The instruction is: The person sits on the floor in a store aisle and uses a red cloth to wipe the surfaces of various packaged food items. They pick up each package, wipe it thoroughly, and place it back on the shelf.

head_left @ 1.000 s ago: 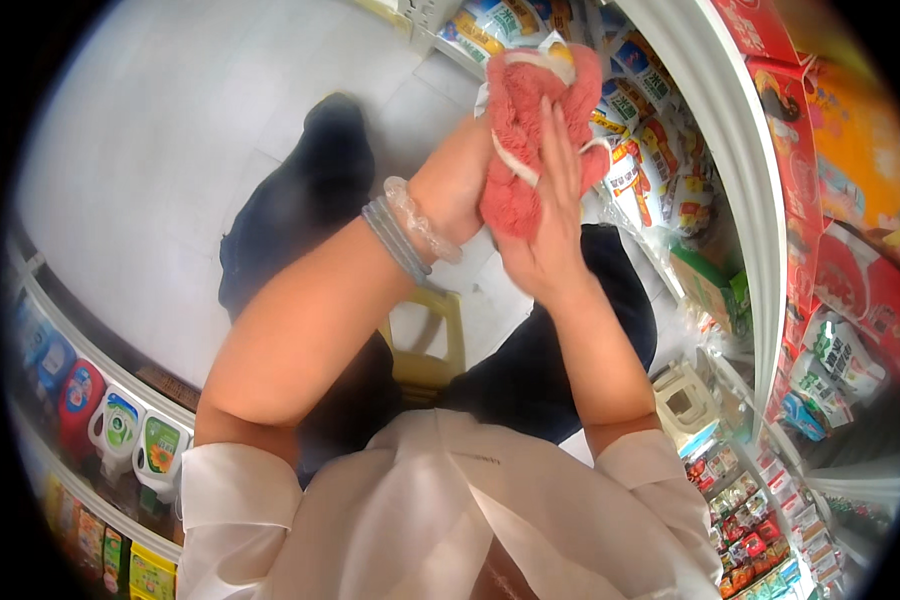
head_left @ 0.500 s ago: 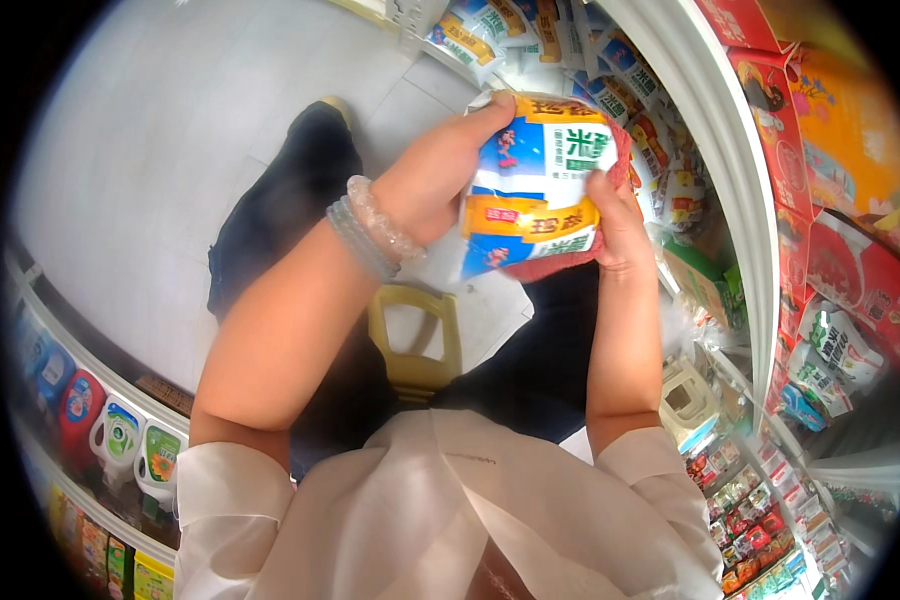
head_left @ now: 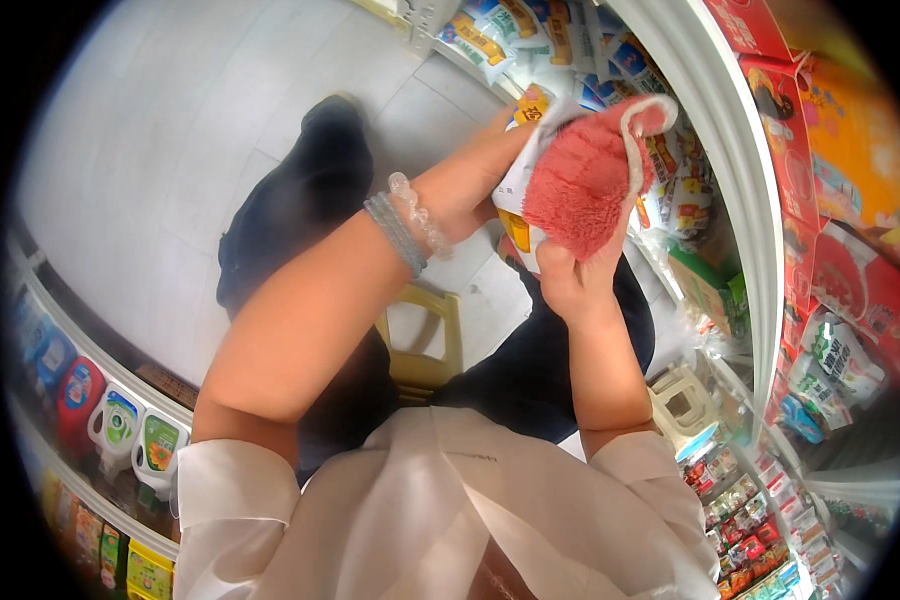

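A white, blue and yellow plastic packet (head_left: 516, 195) is held up in front of me, tilted on edge, its printed front mostly turned from view. Closed around its left side is my left hand (head_left: 467, 188), its fingertips partly hidden behind the packet. A fluffy red cloth (head_left: 578, 185) with a pale border lies against the packet's right side. My right hand (head_left: 578, 280) grips this cloth from below, with the thumb showing and the other fingers largely covered by it.
Similar packets (head_left: 510, 30) fill a shelf ahead, behind a curved white shelf edge (head_left: 755, 150). Red boxes (head_left: 788, 150) stand at right. Detergent bottles (head_left: 157, 445) line the left shelf. A yellowish plastic stool (head_left: 452, 335) is between my legs, and a beige plastic item (head_left: 660, 395) sits right.
The packet has turned so its printed front no longer faces me. The red cloth, mostly behind it before, now shows broadly on the near side. My right hand has moved lower and leftward.
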Demonstrator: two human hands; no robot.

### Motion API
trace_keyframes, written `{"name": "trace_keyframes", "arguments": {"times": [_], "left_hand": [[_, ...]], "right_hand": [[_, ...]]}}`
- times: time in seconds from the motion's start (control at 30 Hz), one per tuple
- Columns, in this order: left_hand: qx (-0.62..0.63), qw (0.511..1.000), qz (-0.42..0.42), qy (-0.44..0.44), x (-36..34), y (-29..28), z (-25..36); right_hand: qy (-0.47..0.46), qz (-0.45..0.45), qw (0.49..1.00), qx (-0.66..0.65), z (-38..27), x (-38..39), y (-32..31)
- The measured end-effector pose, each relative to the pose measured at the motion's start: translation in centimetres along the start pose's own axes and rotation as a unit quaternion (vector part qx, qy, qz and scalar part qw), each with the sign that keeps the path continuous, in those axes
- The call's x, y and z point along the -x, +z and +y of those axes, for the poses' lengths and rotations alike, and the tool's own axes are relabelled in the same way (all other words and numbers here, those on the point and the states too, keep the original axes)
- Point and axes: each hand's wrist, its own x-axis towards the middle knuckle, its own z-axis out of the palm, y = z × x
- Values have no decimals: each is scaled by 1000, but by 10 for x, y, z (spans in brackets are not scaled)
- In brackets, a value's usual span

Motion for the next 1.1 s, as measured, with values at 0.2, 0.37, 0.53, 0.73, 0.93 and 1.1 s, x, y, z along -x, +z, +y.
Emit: {"name": "trace_keyframes", "arguments": {"times": [0.2, 0.37, 0.53, 0.73, 0.93, 1.1], "left_hand": [[66, 997, 0, -37, 4, 4, 1], [151, 987, 26, -57, 4, 13, -3], [207, 975, -69, 27, -4, -12, -12], [225, 972, -49, -36, 0, -12, -9], [208, 968, 0, -143, -2, -10, -14], [138, 980, 142, -18, -6, -8, -16]], "right_hand": [[195, -42, 971, -129, 11, -5, -19], [273, 125, 879, -370, 28, -3, -4], [461, 113, 772, -424, 9, 12, 7], [414, 136, 816, -381, 34, -5, -17], [292, -60, 938, -176, 30, 0, -13], [324, 122, 929, -127, 43, 9, -13]]}}
